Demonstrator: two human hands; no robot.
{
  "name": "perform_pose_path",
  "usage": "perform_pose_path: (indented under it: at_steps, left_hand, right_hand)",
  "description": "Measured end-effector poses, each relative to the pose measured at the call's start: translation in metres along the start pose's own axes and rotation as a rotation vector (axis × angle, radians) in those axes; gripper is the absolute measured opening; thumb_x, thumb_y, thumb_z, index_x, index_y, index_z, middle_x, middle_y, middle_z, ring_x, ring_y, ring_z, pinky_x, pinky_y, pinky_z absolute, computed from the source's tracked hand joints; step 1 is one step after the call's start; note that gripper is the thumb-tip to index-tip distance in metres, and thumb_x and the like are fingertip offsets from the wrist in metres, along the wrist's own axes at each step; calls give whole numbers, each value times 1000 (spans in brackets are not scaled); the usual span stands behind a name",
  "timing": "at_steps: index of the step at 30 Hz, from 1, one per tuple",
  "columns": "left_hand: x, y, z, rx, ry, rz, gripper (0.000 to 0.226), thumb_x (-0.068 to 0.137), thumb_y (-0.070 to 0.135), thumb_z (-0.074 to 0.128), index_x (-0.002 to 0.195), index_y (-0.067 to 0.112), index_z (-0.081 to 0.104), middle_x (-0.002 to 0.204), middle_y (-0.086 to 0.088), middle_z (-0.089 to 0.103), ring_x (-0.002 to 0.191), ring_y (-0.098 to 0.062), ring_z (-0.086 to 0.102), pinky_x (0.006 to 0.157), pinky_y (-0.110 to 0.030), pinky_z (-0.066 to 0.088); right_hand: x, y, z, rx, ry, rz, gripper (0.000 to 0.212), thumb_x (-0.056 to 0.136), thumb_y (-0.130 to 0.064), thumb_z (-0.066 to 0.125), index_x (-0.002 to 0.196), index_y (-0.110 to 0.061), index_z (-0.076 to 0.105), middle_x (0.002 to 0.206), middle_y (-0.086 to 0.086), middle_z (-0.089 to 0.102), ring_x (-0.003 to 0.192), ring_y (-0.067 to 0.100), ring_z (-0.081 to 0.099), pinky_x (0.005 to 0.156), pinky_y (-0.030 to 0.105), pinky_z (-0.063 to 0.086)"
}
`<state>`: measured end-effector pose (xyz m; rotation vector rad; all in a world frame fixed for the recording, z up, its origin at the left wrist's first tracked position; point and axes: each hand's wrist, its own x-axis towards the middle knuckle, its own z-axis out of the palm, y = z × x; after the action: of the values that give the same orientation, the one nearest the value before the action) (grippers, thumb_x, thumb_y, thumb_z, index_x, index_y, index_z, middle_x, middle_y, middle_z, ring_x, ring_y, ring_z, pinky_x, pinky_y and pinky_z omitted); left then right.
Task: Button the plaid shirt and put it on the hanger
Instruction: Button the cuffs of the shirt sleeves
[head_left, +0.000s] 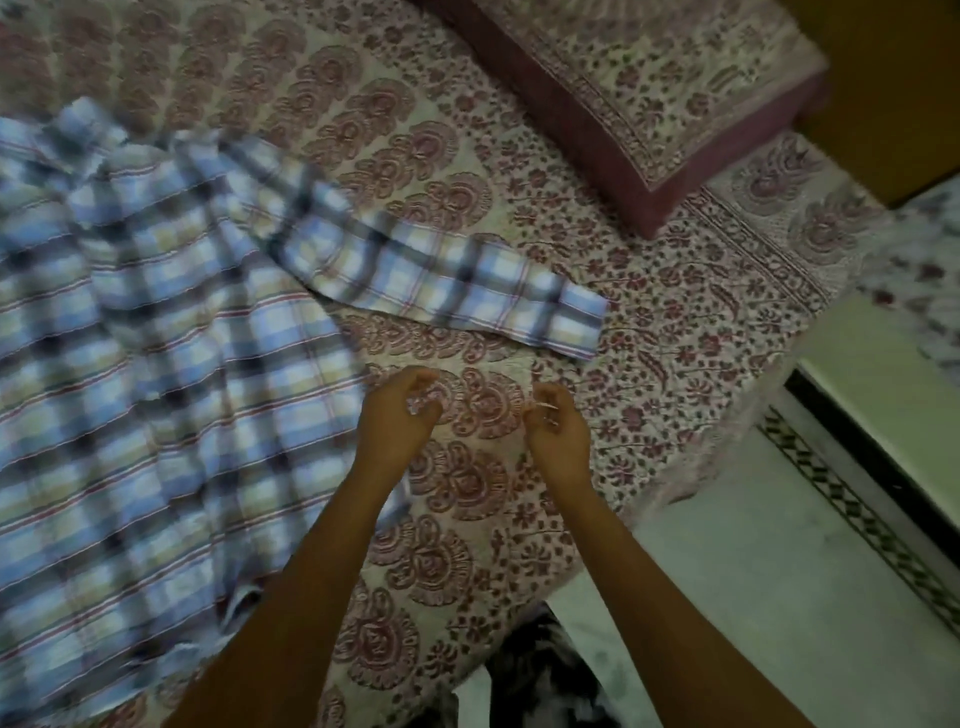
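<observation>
Now, shirt: we see it spread on the bed, left of both hands, blurred.
Left hand: curled at the shirt's edge; grip we cannot tell.
Right hand: curled over the bed; grip unclear too.

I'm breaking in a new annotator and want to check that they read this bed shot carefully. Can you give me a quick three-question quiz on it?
1. True or false: a hanger lies on the bedspread beside the plaid shirt.
2. What lies just beyond the left hand and right hand? A: the shirt's sleeve. B: a folded towel. C: a second shirt.
3. Fill in: the pillow sits toward the far ___ of the view.

Key: 1 false, no hanger is in view; 2 A; 3 right.
</observation>
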<state>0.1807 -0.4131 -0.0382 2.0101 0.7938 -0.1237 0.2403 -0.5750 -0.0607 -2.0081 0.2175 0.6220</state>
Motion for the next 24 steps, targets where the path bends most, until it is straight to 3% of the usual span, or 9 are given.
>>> perform_pose_path:
  at_steps: [4,7,9,11,15,18,20,22,24]
  left_hand:
    - [23,30,43,40,-41,75,29,83,8,64,112,11,63,116,-10,65,107,-23,60,90,-28,44]
    - [45,42,77,65,-99,120,33,81,6,65,113,12,62,118,-11,63,110,-25,58,92,-30,44]
    - [60,44,97,111,-121,168,39,79,6,66,117,13,60,121,-12,60,113,-28,55,96,-36,45]
    - [78,45,119,271,-131,224,49,78,7,67,125,15,55,128,-13,54,118,-31,50,100,-39,42]
    - [111,51,144,549,-70,272,62,80,8,64,136,23,43,135,-13,45,125,-31,39,103,-43,33]
    - [127,49,147,601,-49,285,41,86,18,58,126,23,54,123,-11,50,117,-29,42,95,-38,32]
    - [133,52,138,565,-52,301,28,86,25,53,112,16,62,113,-10,53,112,-29,44,89,-36,30]
    - [134,59,121,390,-135,317,23,81,30,47,87,14,61,82,-5,53,89,-26,51,75,-32,32]
    - [134,66,98,165,-291,265,18,81,30,46,72,15,53,61,4,41,61,-15,43,59,-28,29]
  right_hand:
    - [31,11,-33,-27,-23,8,32,89,-7,51,121,-9,53,111,10,60,99,22,57,91,39,48]
    - [56,24,-44,3,29,-6,30,87,-6,51,116,-7,57,113,14,61,94,23,57,86,46,49]
    - [66,28,-49,1,6,-1,30,88,-5,51,118,-8,56,112,7,60,96,18,55,90,40,49]
    - [75,32,-54,-32,-35,16,32,90,-7,51,121,-12,53,110,4,59,97,15,53,90,31,46]
    - [86,42,-47,-28,37,-42,34,87,-3,52,120,-11,54,118,13,58,102,22,56,93,36,48]
    - [89,45,-39,-75,154,-109,40,81,-1,57,120,-9,51,117,10,52,103,25,56,87,40,52]
    - [92,44,-36,-98,172,-149,55,77,-4,63,129,-9,44,124,11,45,113,27,49,94,41,47]
    - [98,41,-35,-131,157,-171,75,74,-14,71,138,-8,33,138,15,36,129,30,36,107,41,35]
    - [99,34,-32,-137,119,-210,91,71,-32,76,142,-8,24,146,17,26,137,30,25,111,40,26]
